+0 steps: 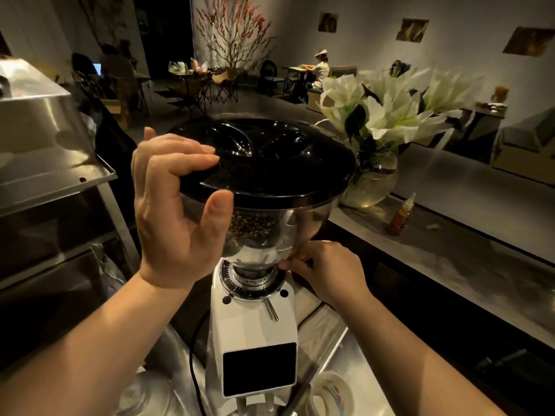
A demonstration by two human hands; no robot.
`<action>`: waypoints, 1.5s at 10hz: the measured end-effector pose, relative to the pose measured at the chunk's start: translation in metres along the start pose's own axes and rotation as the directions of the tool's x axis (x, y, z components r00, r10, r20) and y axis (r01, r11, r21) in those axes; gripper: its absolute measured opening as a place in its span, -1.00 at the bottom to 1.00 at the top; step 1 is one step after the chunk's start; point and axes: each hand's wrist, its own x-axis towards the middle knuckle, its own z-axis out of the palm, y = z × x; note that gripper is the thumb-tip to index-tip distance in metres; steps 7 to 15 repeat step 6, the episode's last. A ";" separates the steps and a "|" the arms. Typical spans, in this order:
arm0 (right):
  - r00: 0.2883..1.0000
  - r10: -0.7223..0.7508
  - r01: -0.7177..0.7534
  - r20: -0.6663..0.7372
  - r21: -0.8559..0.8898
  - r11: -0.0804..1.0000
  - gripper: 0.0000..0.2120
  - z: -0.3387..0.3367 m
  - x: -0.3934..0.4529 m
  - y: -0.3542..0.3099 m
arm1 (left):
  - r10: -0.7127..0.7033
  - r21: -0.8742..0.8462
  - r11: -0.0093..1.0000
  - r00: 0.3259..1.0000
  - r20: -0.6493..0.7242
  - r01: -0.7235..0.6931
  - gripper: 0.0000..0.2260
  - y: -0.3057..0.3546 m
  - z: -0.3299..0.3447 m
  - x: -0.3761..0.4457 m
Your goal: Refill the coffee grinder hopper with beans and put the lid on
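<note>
The lid [264, 157], black and glossy, sits on the rim of the clear hopper [288, 223], which tops the white grinder [258, 334] standing at the near edge of the steel surface [324, 334]. Beans [252, 225] show through the hopper wall, low in the cone. The left hand [171, 211] holds the lid's near-left edge, fingers [192, 159] curled over the top and the thumb [217, 211] against the rim below. The right hand [327, 265] is low at the hopper's neck, fingers curled in against it, though I cannot tell exactly what they hold.

The step looks like seating the lid. To do it well, press down evenly around the rim, not only on the held side, since a one-sided push could leave the far edge raised. Keeping the right hand at the neck steadies the hopper against that push. Whether the lid is fully seated all round cannot be told from here. A vase of white flowers [384, 115] stands near the far right edge.
</note>
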 end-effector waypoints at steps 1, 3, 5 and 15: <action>0.998 0.031 -0.032 0.047 0.001 1.000 -0.62 0.003 0.003 0.005 | -0.025 -0.003 1.000 1.000 0.002 0.025 -0.53 0.001 0.003 0.002; 0.998 0.010 -0.007 0.056 -0.057 0.998 -0.63 -0.004 -0.022 0.002 | -0.064 -0.034 0.997 0.996 0.068 0.066 -0.55 0.008 -0.008 0.005; 0.984 -0.177 0.178 -0.017 0.090 0.980 -0.66 -0.080 -0.058 -0.042 | -0.208 0.025 0.978 0.946 0.247 0.209 -0.61 0.012 -0.027 0.011; 0.939 -0.255 0.331 -0.232 0.404 0.853 -0.83 -0.144 -0.079 -0.084 | -0.250 0.041 0.967 0.899 0.360 0.253 -0.69 0.027 -0.048 0.032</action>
